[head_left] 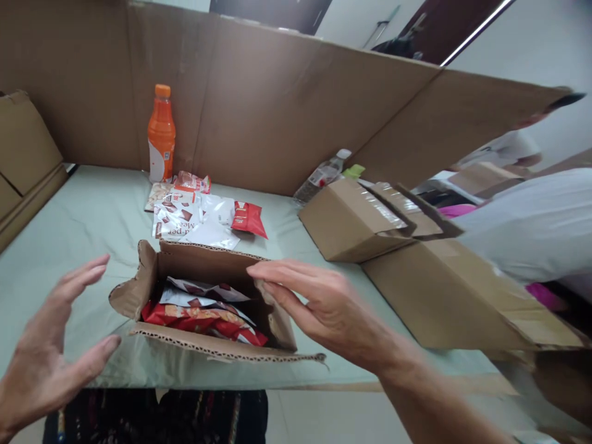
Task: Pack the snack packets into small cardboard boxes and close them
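Observation:
An open cardboard box sits near the front edge of the table. Inside it stand snack packets: a red one with a food picture at the front and white-and-brown ones behind. My right hand is closed on the upturned flap at the box's right end, fingers and thumb close together at its top edge. To the left of the box, my left hand hovers open, thumb and fingers spread, apart from the left flap.
Behind the box lie white pouches and a red packet. An orange drink bottle stands by the cardboard partition. A clear bottle leans near more cardboard boxes at right. Another person's sleeve is beyond them.

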{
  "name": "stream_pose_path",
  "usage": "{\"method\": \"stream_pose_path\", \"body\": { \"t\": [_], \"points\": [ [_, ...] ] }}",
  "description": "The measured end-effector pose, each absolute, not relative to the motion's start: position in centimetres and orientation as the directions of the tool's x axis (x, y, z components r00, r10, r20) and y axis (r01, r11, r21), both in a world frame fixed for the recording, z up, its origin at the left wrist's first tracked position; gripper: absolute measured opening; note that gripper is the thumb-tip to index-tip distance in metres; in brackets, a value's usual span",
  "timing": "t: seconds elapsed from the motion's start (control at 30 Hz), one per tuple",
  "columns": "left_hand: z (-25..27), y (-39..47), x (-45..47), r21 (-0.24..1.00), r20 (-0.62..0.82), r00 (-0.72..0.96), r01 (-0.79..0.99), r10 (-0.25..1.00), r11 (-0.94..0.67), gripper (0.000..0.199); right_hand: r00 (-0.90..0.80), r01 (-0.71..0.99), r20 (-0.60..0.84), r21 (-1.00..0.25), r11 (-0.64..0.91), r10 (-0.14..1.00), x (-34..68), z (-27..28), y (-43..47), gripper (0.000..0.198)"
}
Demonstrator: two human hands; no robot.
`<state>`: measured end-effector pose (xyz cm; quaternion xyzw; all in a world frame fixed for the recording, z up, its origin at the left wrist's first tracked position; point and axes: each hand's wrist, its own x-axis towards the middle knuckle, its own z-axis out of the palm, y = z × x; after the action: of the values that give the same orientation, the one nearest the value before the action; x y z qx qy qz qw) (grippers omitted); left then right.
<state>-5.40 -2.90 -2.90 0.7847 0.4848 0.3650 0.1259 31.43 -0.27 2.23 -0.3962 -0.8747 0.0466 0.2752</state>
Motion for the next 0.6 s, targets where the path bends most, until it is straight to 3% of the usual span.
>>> {"method": "stream_pose_path", "body": {
  "t": [0.17,0.33,0.43,0.5,0.6],
  "points": [
    [-5.5,-2.7,-3.3,0.61,0.444,0.322,0.575,0.836,-0.545,0.064,-0.536,0.62,0.495,-0.319,0.717,0.683,31.5,0.4,0.2,0.031],
    [-4.2,-1.6,-1.4,0.424,0.581,0.442,0.552,0.683,-0.718,0.04,-0.508,0.596,0.547,-0.334,0.73,0.665,31.2,-2.2,1.3,0.029],
    [-3.4,-1.0,-1.0,0.343,0.602,0.462,0.587,0.651,-0.733,0.029,-0.502,0.55,0.59,-0.346,0.76,0.632,31.2,-3.3,1.3,0.026],
    [-3.4,-0.9,-0.8,0.341,0.608,0.424,0.624,0.671,-0.703,0.031,-0.364,0.572,0.677,-0.379,0.727,0.64,31.5,-3.2,0.8,0.025],
    [-4.0,-1.0,-0.2,0.386,0.623,0.315,0.673,0.716,-0.632,0.049,-0.027,0.639,0.797,-0.451,0.624,0.604,32.5,-2.2,0.0,0.034]
  ]
}}
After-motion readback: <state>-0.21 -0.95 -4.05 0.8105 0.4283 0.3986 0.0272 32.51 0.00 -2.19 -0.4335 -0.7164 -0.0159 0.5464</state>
